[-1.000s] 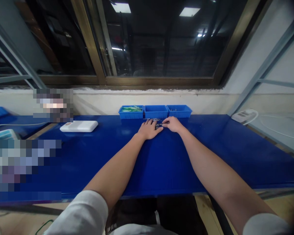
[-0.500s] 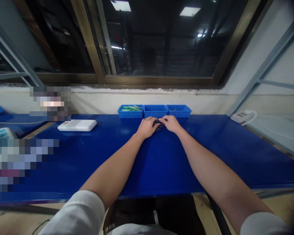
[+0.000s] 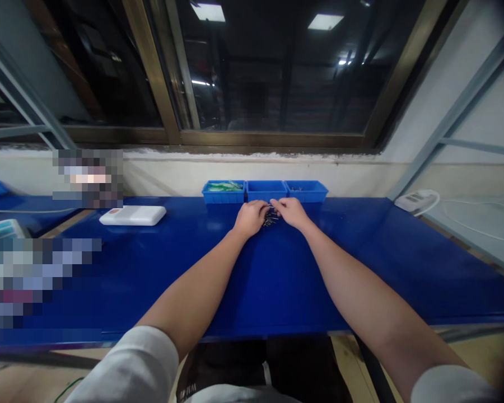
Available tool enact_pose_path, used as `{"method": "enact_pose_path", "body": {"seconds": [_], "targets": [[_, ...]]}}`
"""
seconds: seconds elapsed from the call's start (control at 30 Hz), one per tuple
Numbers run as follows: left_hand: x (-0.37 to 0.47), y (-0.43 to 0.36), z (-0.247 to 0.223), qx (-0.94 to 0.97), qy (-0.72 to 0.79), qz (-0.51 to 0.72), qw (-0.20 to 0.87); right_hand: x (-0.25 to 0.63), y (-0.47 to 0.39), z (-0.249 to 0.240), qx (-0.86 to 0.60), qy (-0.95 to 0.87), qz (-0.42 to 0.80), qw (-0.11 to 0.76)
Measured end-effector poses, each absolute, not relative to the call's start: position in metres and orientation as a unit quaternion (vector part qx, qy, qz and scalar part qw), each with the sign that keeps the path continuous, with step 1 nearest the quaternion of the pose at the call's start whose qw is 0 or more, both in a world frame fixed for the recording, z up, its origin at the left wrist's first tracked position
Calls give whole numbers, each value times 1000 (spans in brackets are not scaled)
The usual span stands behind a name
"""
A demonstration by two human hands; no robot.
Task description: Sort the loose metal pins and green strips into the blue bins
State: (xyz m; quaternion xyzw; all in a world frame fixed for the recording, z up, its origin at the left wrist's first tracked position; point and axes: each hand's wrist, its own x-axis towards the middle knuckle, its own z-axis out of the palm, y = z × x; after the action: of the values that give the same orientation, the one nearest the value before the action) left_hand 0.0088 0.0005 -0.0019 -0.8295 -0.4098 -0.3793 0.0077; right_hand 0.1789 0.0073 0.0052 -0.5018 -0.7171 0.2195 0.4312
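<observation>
pale lettering [image 3: 187, 390] starting "wm" marks the dark trousers [image 3: 227, 364].

Head-worn view from the near side — forward and down across the blue table [image 3: 273, 280], window [image 3: 277, 73] beyond.

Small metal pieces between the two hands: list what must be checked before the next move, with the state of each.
1. Small metal pieces within reach: ok, on the blue table between the hands.
2. Pieces all lined up: not ok, they point in different directions.
3. Left hand holding a piece: cannot tell, its grasp is partly hidden.
4. Right hand holding a piece: cannot tell, too small to make out.
5. Three blue bins upright: ok, side by side beyond the hands.
6. White device out of the way: ok, well apart, to the left of the left hand.
</observation>
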Motion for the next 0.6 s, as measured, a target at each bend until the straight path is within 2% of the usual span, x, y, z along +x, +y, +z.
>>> {"method": "enact_pose_path", "body": {"seconds": [0.2, 0.43, 0.6], "targets": [[9, 0, 0, -822, -434, -370, 2, 176, 10, 1, -416, -672, 335, 513], [10, -2, 2, -810, -434, -394, -29, 182, 14, 2, -417, -582, 443, 540], [9, -2, 1, -791, -494, -361, -11, 191, 18, 5, -414, -506, 461, 600]]}}
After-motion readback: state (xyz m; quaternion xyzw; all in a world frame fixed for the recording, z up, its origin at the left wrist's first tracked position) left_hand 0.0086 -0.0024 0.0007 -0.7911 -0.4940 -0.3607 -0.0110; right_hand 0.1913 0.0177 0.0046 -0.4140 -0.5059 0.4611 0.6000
